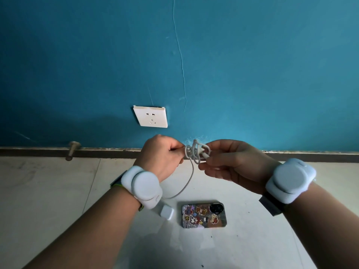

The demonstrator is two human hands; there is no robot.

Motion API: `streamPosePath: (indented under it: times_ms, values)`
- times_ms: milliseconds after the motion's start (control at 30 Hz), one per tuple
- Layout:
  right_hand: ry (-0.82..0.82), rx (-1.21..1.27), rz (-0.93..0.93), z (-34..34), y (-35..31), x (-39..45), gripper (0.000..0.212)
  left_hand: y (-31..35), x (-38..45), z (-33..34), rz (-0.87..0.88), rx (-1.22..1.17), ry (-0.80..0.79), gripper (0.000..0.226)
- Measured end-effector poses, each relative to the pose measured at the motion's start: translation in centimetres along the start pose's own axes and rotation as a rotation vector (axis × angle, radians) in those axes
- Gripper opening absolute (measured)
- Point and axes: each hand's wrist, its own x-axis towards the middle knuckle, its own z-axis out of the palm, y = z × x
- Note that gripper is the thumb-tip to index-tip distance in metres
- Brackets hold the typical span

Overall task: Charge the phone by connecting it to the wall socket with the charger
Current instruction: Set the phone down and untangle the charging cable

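A white charger cable [195,153] is bunched in loops between my two hands, held above the floor. My left hand [162,155] grips one side of the bundle and my right hand [231,160] pinches the other side. A strand of the cable hangs down to the white charger plug [166,211], which lies on the floor partly under my left wrist. The phone [204,215] lies face down on the floor to the right of the plug, in a case covered with cartoon stickers. The white wall socket [150,116] sits low on the blue wall, above my left hand, with nothing plugged in.
A dark baseboard [310,157] runs along the foot of the blue wall. A metal door stop [71,150] sticks out of it at the left. The floor [58,191] is pale tile. Both wrists wear white round devices.
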Motion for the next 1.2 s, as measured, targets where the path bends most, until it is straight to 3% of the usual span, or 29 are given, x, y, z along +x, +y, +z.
streamPosePath:
  times_ms: [133,300,667,967,1200]
  values:
    - [-0.031,0.01,-0.049,0.0,-0.1,0.0,0.031,-0.1,0.1,0.2,-0.013,-0.018,-0.013,0.03]
    - [0.019,-0.071,-0.06,0.0,-0.1,0.1,0.014,-0.2,0.2,0.4,-0.01,0.035,-0.005,0.029]
    - [0.243,-0.114,-0.141,-0.2,0.0,0.6,0.008,-0.2,0.2,0.2,-0.089,0.024,0.024,0.024]
    - [0.33,0.11,-0.176,-0.8,0.0,1.1,0.014,0.2,0.4,-0.2,-0.166,0.026,0.048,0.021]
    - [0.395,0.376,-0.141,-1.8,-0.4,1.2,0.016,-0.5,0.4,-0.3,-0.07,0.126,-0.076,0.01]
